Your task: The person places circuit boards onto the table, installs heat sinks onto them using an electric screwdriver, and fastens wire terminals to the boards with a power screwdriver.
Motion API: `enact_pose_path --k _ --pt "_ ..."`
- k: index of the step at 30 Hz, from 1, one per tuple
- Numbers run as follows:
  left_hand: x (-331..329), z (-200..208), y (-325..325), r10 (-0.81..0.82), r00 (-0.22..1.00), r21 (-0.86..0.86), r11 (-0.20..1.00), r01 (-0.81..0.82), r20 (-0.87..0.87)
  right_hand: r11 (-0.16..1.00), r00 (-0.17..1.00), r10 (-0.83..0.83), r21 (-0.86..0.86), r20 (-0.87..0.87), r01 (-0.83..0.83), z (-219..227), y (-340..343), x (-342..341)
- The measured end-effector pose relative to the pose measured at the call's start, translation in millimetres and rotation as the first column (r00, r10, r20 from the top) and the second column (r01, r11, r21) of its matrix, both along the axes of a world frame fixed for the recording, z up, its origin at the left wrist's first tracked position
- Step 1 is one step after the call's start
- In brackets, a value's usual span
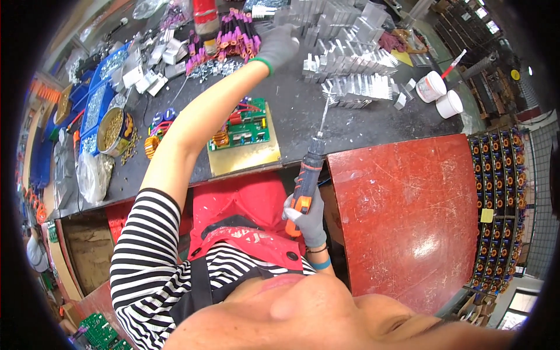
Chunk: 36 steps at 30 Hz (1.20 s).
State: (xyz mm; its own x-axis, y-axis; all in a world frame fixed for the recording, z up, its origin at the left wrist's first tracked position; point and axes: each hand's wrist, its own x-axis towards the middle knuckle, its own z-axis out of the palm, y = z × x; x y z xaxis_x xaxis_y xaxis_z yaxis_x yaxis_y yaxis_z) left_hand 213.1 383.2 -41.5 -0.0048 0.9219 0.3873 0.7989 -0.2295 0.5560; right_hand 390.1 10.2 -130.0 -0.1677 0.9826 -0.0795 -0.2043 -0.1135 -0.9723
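Bright, even overhead light fills the scene; shadows are soft and short. The heat sinks (350,58) glare white, and the red panel (408,210) shows pale sheen. Fisheye bending is strong: the table (361,116) edge curves, and black corners ring the frame. The near face is blurred; rim detail is smeared.
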Motion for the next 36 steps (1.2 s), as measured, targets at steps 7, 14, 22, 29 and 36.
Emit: enact_pose_path --k 7,14,22,29,36 --pt "-34.2 7.4 95.9 0.329 0.892 0.026 0.941 -0.338 -0.309 0.997 1.0 -0.002 -0.079 -0.008 0.002 5.9 2.5 -2.3" --pt "-80.3 20.0 129.5 0.153 0.776 -0.195 0.921 -0.336 -0.611 0.998 0.998 0.033 -0.059 0.058 -0.03 2.7 6.0 0.7" --pt "-115.2 18.7 150.6 -0.002 0.829 -0.206 0.969 -0.137 -0.559 0.994 0.996 0.078 -0.085 0.047 -0.074 1.1 14.2 -0.1" --pt "-122.5 9.8 163.6 0.029 0.805 -0.095 0.99 -0.106 -0.593 0.988 0.993 0.103 -0.117 0.053 -0.096 4.2 9.7 -0.3" --pt "-110.9 24.9 146.2 -0.165 0.903 -0.384 0.923 0.001 -0.396 0.989 0.998 0.055 -0.14 0.039 -0.049 -6.3 1.8 -0.1"
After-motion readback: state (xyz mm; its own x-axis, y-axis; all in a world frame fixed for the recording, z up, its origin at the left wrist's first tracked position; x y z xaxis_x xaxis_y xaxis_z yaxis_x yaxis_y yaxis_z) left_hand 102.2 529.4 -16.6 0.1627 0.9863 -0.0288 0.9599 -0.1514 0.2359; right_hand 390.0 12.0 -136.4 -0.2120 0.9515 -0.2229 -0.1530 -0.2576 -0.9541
